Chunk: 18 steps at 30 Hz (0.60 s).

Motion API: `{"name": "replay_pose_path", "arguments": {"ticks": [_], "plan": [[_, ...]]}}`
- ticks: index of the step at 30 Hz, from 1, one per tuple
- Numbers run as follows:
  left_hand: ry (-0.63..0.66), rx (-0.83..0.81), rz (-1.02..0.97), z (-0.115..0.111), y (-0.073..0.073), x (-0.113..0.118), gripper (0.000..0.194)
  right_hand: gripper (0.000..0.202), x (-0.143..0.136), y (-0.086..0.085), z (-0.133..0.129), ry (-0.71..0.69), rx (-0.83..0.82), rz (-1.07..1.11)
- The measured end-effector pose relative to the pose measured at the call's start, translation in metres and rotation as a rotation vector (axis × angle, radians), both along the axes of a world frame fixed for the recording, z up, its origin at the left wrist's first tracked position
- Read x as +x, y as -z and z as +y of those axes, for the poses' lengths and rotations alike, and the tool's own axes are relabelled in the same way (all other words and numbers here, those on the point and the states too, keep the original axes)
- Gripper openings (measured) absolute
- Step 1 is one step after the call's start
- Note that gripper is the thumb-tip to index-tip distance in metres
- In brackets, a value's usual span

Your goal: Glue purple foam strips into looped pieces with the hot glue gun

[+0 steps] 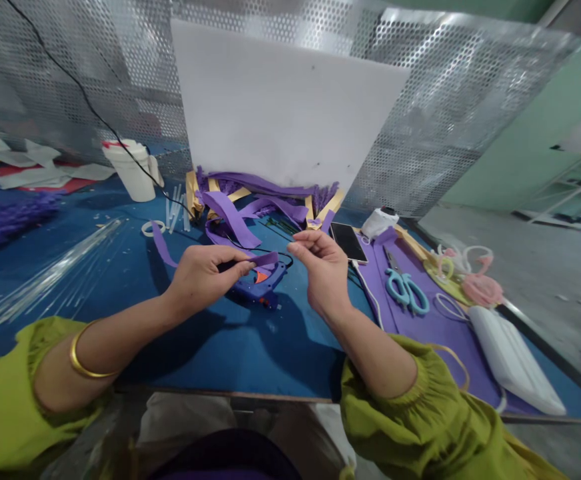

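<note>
My left hand [208, 277] pinches a purple ribbon strip [265, 259] between thumb and fingers, its free end pointing right. Below that hand a blue glue gun [258, 288] with an orange trigger lies on the table. My right hand [323, 270] is raised to the right of it, thumb and index finger pressed together. A thin dark line reaches its fingertips, but whether it is held there I cannot tell. Behind both hands lie looped purple ribbon [230, 217] and thin green stems [278, 225].
Light blue scissors [406, 292], a phone [349, 241] and a white power strip [513, 357] lie on the right. A white cup [130, 170], glue sticks [174, 212], a tape ring [153, 228] and clear strands [65, 267] are on the left. A white board [285, 107] stands behind.
</note>
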<state>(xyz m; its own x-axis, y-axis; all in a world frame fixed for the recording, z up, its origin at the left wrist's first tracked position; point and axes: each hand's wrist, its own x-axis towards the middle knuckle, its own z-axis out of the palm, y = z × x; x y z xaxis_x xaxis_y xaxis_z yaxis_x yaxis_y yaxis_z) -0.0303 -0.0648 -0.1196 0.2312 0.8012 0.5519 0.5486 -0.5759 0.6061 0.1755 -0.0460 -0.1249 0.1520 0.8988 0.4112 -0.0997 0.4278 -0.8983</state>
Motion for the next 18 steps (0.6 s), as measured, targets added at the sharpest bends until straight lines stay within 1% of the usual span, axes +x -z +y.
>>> {"name": "replay_pose_path", "arguments": {"ticks": [2, 4, 5, 8, 9, 10, 12, 13, 14, 15, 18], "plan": [[-0.033, 0.016, 0.012, 0.002, 0.002, -0.001, 0.014, 0.01, 0.004, 0.0, 0.005, 0.014, 0.008, -0.011], [-0.047, 0.088, 0.056, 0.004, 0.005, -0.003, 0.015, 0.009, 0.007, -0.001, 0.008, 0.01, 0.027, -0.065], [-0.057, 0.155, 0.102, 0.005, 0.006, -0.004, 0.016, 0.013, 0.008, -0.001, 0.01, 0.017, 0.031, -0.095], [-0.113, 0.436, 0.305, 0.005, 0.008, -0.009, 0.018, 0.03, 0.012, 0.001, 0.015, 0.082, -0.018, -0.177], [-0.135, 0.538, 0.356, 0.005, 0.008, -0.01, 0.017, 0.032, 0.013, 0.002, 0.016, 0.115, -0.034, -0.208], [-0.151, 0.622, 0.395, 0.004, 0.006, -0.011, 0.017, 0.03, 0.015, 0.004, 0.018, 0.148, -0.031, -0.25], [-0.163, 0.737, 0.433, 0.002, 0.004, -0.013, 0.016, 0.014, 0.019, 0.005, 0.019, 0.216, 0.045, -0.368], [-0.167, 0.775, 0.443, 0.002, 0.002, -0.013, 0.016, 0.013, 0.02, 0.005, 0.019, 0.241, 0.108, -0.426], [-0.166, 0.8, 0.455, 0.001, 0.001, -0.014, 0.015, 0.019, 0.021, 0.004, 0.018, 0.259, 0.179, -0.477], [-0.163, 0.808, 0.474, 0.001, 0.0, -0.014, 0.016, 0.021, 0.021, 0.002, 0.016, 0.267, 0.251, -0.523], [-0.144, 0.793, 0.482, 0.001, 0.001, -0.013, 0.017, 0.012, 0.017, -0.003, 0.005, 0.243, 0.485, -0.685]]}}
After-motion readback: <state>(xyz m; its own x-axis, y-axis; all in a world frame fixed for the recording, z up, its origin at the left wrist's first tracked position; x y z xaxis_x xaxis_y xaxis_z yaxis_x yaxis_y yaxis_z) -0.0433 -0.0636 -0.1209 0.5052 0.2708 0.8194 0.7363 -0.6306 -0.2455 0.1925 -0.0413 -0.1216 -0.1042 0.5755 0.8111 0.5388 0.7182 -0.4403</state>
